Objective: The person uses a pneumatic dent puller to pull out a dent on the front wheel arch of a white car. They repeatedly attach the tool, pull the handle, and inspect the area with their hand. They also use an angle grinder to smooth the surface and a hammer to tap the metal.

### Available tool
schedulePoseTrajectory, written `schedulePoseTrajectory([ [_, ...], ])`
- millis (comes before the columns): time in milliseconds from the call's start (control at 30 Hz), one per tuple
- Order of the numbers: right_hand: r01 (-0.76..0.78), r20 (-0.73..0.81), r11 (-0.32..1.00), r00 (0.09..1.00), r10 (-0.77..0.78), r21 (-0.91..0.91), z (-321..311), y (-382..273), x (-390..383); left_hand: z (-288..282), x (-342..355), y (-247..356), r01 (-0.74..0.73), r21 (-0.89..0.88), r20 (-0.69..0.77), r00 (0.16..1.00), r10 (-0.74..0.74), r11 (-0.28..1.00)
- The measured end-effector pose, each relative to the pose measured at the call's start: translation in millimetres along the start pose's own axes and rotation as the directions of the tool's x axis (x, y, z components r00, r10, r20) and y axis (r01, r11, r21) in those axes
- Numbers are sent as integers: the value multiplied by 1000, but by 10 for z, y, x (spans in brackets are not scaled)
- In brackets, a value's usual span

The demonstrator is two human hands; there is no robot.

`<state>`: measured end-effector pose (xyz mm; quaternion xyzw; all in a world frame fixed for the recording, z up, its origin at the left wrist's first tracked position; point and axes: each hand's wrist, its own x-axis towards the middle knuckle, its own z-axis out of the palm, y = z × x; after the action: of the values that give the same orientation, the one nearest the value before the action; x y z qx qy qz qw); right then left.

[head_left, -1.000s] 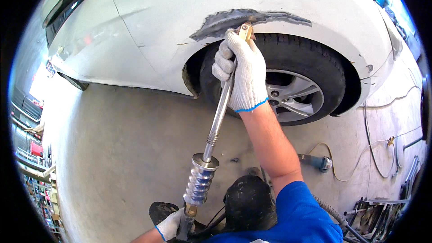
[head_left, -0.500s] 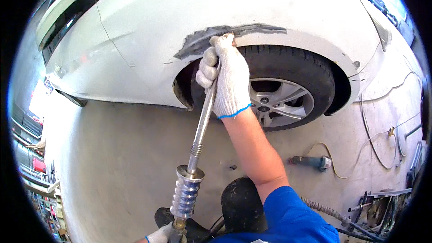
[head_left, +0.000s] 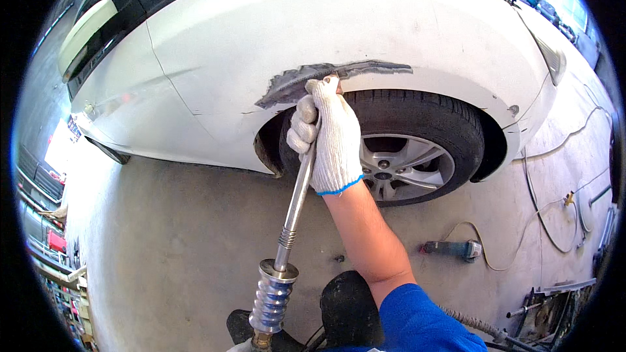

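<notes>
My right hand (head_left: 334,137), in a white knit glove with a blue cuff, is closed round the front of a metal slide hammer (head_left: 295,205). Its thumb side lies at the lower edge of a bare grey patch (head_left: 290,85) on the white car fender (head_left: 391,19), just over the wheel arch. The tool's tip is hidden by the glove. Down the shaft sits a ribbed chrome sliding weight (head_left: 271,300). A sliver of my left hand (head_left: 241,347), also gloved, shows at the bottom edge against the tool's rear end; its fingers are mostly out of the picture.
Below the fender is the tyre (head_left: 417,107) with its alloy wheel (head_left: 407,166). An angle grinder (head_left: 453,249) with a cord lies on the concrete floor. Hoses (head_left: 538,212) run at the right, near metal parts (head_left: 554,313). Shelving (head_left: 65,287) stands at the far left.
The car, my right hand and the slide hammer all appear lower in the picture. Less of my left hand shows. My right hand keeps its hold by the grey patch.
</notes>
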<state>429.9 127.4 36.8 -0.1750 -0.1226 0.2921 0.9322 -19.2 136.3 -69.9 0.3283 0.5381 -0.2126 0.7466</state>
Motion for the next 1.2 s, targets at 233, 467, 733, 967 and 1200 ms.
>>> schedulePoseTrajectory([
  [233, -5, 12, 1000, 1000, 5, -6, -10, -27, 24, -10, 44, -12, 28, -8, 25, 999, -28, 1000],
  [467, 1, 10, 1000, 1000, -1, -1, 11, -7, 15, -23, 21, -64, -7, 37, 9, 1000, 6, 999],
  [733, -11, 4, 1000, 1000, 11, 2, -8, -42, 11, 34, 16, -42, 28, -32, 9, 1000, -27, 999],
  [967, -17, 18, 1000, 1000, 17, -10, -10, -44, 19, 81, -17, -75, 46, -70, -36, 998, -49, 996],
  [1200, 27, 35, 998, 999, -25, -59, -49, -17, 26, 138, -5, -74, 57, -130, -32, 998, -61, 990],
])
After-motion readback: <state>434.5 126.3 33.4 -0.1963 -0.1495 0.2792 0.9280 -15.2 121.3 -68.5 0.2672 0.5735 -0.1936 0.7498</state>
